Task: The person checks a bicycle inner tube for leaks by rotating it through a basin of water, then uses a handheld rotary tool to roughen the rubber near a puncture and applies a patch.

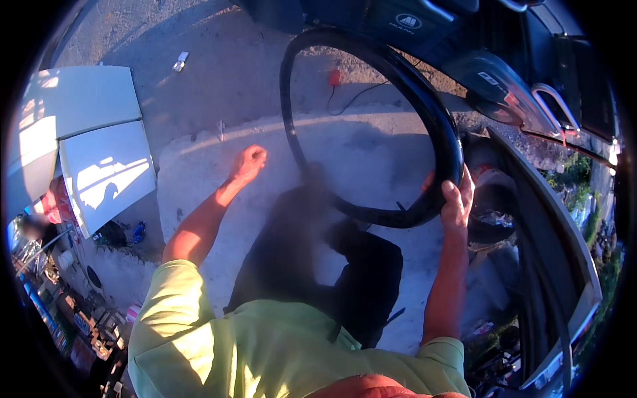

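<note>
A large black inner tube (pixel 424 99), rounded as if filled with air, stands up in front of me above my dark trousers. A short valve stem (pixel 401 206) sticks out from the inner side of its lower part. My right hand (pixel 456 200) grips its lower right side, thumb on the near face and fingertips showing through the ring. Left of the tube, my left hand (pixel 251 164) is apart from it in the air, fingers curled in, with nothing visible in them.
Dark vehicle bodywork (pixel 494 86) with a metal bar overhangs the upper right. White panels (pixel 106 166) stand at the left. A red object (pixel 334 77) with a cable lies beyond the tube. Mixed clutter (pixel 73 305) fills the lower left; a curved panel (pixel 557 219) edges the right.
</note>
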